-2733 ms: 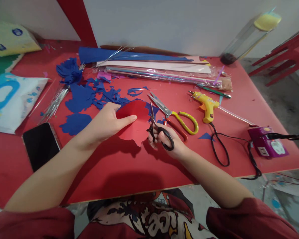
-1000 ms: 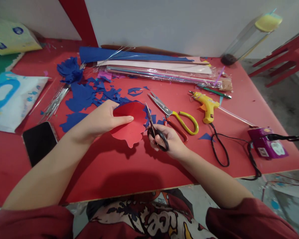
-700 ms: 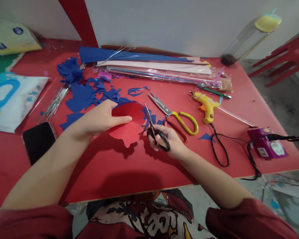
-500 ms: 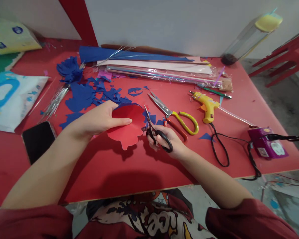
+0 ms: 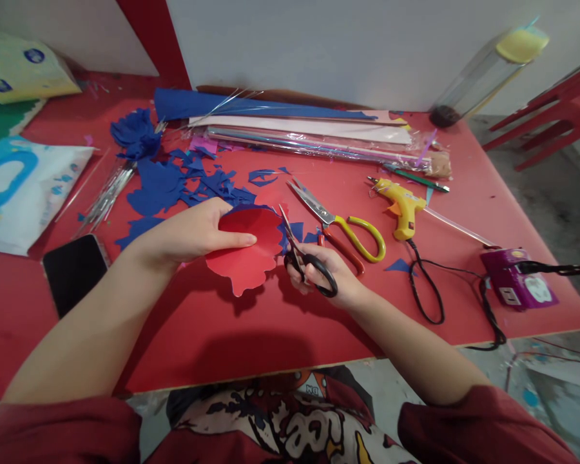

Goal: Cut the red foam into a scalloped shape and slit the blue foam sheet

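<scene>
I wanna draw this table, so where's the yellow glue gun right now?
In the head view, the yellow glue gun lies on the right side of the red table, between the yellow-handled scissors and the purple box.

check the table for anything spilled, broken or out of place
Nothing looks spilled or broken. Loose blue scraps lie strewn beyond the red sheet in the left hand; one blue triangle sits apart, by the yellow glue gun, so it looks stray.
</scene>
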`<state>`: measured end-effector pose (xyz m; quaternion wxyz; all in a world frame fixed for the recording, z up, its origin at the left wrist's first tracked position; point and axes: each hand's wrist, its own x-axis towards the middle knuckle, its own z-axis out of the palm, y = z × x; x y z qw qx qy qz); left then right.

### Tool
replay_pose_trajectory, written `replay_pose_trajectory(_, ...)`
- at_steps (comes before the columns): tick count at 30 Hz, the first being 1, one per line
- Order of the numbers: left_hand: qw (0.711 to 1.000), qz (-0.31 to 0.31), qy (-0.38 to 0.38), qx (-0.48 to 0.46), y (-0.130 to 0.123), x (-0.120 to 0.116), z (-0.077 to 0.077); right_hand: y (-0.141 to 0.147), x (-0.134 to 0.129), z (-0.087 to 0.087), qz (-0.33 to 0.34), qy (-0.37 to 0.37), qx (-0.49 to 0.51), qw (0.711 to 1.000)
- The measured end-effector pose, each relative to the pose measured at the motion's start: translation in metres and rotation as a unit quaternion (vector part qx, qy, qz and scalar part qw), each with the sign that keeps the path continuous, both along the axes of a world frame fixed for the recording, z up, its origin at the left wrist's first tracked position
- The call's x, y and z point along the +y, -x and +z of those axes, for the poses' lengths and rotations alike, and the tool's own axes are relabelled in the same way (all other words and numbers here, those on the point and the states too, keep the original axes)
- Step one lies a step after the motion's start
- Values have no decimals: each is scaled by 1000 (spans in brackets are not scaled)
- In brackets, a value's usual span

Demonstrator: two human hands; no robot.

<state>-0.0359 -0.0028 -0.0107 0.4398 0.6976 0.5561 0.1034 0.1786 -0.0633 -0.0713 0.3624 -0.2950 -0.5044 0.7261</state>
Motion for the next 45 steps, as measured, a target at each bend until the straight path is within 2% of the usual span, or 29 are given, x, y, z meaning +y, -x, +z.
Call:
replay_pose_trajectory(5,999,-7,25,-44,0,-1,0,0,0,0,-3,15,0,1000)
replay_pose_trajectory(12,993,13,68,-95,-2,-2,0,0,0,-1,-11,11,-3,1000)
replay_pose_trajectory(20,994,47,66,-74,2,-2,-3,0,-1,-2,-14,4,6,1000)
replay_pose_trajectory(28,995,35,66,-68,1,-1,-2,0,-1,0,-19,24,-24,999)
replay_pose_trajectory(34,997,20,59,-45,0,-1,-2,2,-1,-3,-31,38,13,999)
replay_pose_trajectory(37,998,-17,47,-24,-3,0,-2,2,0,-3,-48,61,53,996)
replay_pose_trajectory(40,996,-85,8,5,-5,0,-4,2,2,-1,-60,111,91,988)
replay_pose_trajectory(42,992,-120,-17,40,-8,1,-5,3,4,0,-81,128,78,985)
replay_pose_trajectory(45,985,-150,-26,84,-12,0,-8,4,5,0,-122,104,4,987)
